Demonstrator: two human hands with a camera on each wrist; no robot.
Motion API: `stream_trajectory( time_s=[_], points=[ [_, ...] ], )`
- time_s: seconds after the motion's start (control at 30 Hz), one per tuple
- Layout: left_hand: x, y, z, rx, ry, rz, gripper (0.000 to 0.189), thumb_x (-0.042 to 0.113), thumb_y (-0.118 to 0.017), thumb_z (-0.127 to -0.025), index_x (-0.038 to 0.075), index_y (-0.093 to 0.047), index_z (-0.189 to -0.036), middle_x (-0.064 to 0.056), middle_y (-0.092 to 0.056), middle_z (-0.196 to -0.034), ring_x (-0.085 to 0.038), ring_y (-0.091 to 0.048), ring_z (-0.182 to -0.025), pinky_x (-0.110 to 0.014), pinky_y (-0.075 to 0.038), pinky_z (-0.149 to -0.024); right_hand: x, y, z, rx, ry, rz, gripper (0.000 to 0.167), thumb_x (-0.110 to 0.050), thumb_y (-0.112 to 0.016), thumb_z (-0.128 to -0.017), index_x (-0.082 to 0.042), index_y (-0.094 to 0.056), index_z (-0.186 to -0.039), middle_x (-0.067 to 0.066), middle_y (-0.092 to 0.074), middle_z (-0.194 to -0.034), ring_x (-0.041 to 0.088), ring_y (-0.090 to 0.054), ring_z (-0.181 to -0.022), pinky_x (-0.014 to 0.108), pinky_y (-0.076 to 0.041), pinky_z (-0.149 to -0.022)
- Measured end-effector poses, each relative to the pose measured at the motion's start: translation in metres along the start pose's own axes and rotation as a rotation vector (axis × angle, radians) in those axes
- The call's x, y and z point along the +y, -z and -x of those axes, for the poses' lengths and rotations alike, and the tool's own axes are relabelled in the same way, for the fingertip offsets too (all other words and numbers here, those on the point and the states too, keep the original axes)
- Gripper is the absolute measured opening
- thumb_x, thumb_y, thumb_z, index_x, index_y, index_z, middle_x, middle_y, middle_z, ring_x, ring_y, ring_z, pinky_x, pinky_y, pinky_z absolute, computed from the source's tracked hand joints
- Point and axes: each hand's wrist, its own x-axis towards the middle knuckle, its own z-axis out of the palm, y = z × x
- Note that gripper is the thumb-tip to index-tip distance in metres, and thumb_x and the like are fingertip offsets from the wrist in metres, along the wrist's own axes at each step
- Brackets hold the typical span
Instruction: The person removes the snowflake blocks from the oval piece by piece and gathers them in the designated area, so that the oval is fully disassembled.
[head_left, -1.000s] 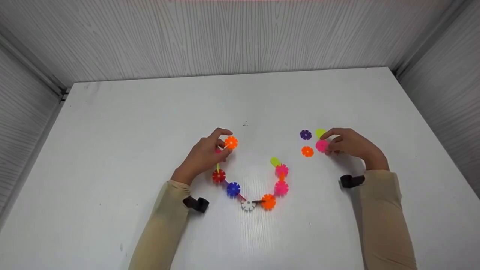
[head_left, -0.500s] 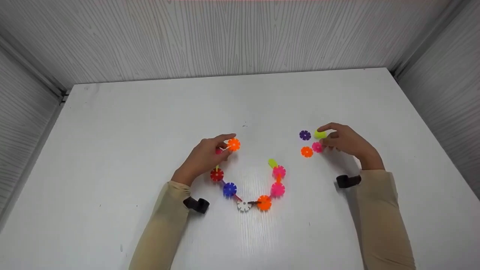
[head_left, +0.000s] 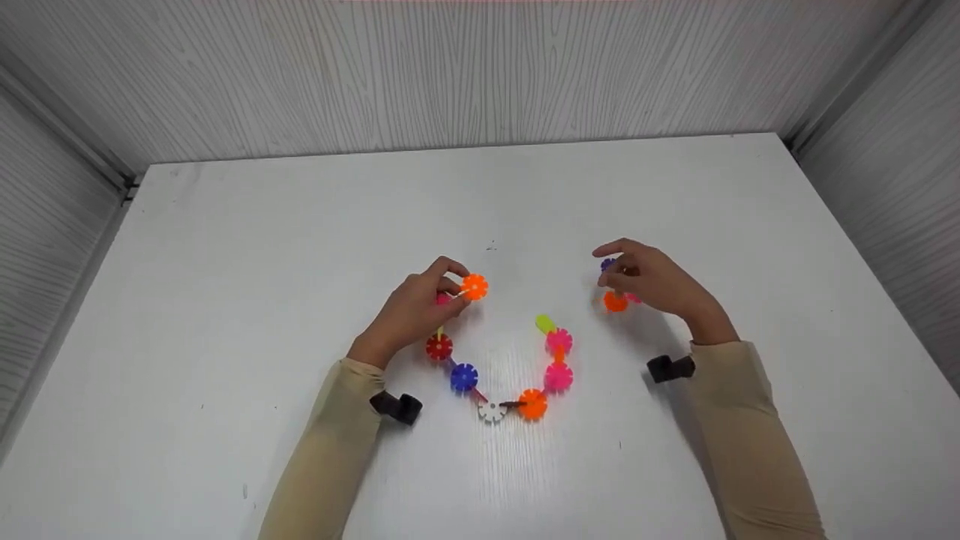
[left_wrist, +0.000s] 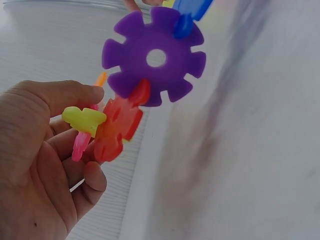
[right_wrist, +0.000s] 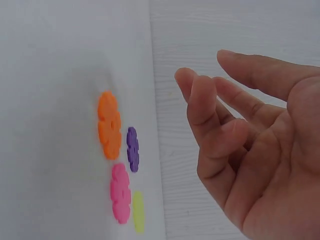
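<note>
A curved chain of notched plastic discs lies on the white table, its left end raised in my left hand [head_left: 409,311]. Thumb and fingers pinch it near the orange disc [head_left: 475,286] at that end. Along the chain come a red disc [head_left: 439,346], a blue disc [head_left: 464,377], a white disc [head_left: 492,409] and several others. The left wrist view shows a purple disc [left_wrist: 131,47] slotted into the red one. Over the loose discs hovers my right hand [head_left: 660,281], fingers loosely bent, holding nothing. Beneath are an orange disc [right_wrist: 109,125], a purple disc [right_wrist: 132,149], a pink disc [right_wrist: 120,194] and a yellow disc [right_wrist: 138,212].
The white table [head_left: 300,217] runs back to a wood-grain panel [head_left: 450,75], with similar panels at both sides. The chain's right end has a yellow disc [head_left: 545,324] and pink discs, between my hands. Each wrist wears a black camera mount.
My right hand has moved left, from the pink and yellow loose discs to above the purple and orange ones. The pink disc shifted slightly left earlier. My left hand moved slightly right, still holding the chain.
</note>
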Motion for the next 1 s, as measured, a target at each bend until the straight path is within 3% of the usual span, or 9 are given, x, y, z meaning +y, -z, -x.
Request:
stream_trajectory(
  time_s=[0.27, 0.5, 0.8, 1.0],
  points=[
    [0.002, -0.003, -0.002, 0.053, -0.040, -0.072, 0.036, 0.027, -0.062, -0.094, 0.020, -0.052, -0.127, -0.007, -0.072, -0.106, -0.018, -0.065, -0.075, -0.028, -0.054, -0.070, -0.018, -0.023, -0.001, 0.002, 0.094, -0.003, 0.037, -0.019, -0.060, -0.096, -0.008, -0.053, -0.130, 0.015, -0.066, -0.101, 0.025, -0.061, -0.079, 0.026, -0.048, -0.071],
    [0.008, -0.003, 0.001, 0.107, -0.046, -0.106, 0.035, 0.028, -0.065, -0.092, 0.024, -0.058, -0.126, -0.005, -0.072, -0.102, -0.020, -0.063, -0.082, -0.033, -0.052, -0.073, -0.036, -0.042, 0.001, 0.017, 0.203, -0.004, 0.038, -0.016, -0.061, -0.095, -0.007, -0.053, -0.131, 0.013, -0.067, -0.102, 0.031, -0.064, -0.077, 0.026, -0.048, -0.067],
    [0.012, -0.007, 0.000, 0.123, 0.004, -0.075, 0.035, 0.031, -0.069, -0.089, 0.019, -0.058, -0.120, -0.005, -0.073, -0.102, -0.019, -0.064, -0.078, -0.031, -0.054, -0.073, -0.050, -0.062, 0.001, -0.022, 0.205, 0.025, 0.041, -0.021, -0.061, -0.095, -0.012, -0.051, -0.134, 0.009, -0.068, -0.105, 0.017, -0.060, -0.077, 0.025, -0.051, -0.068],
    [0.015, -0.012, 0.001, 0.112, -0.020, -0.095, 0.032, 0.031, -0.070, -0.088, 0.018, -0.059, -0.115, -0.005, -0.073, -0.100, -0.018, -0.065, -0.078, -0.032, -0.054, -0.074, -0.055, -0.070, 0.000, -0.026, 0.232, 0.044, 0.044, -0.020, -0.063, -0.094, -0.012, -0.049, -0.135, 0.009, -0.069, -0.104, 0.017, -0.059, -0.075, 0.024, -0.052, -0.066]
  ],
)
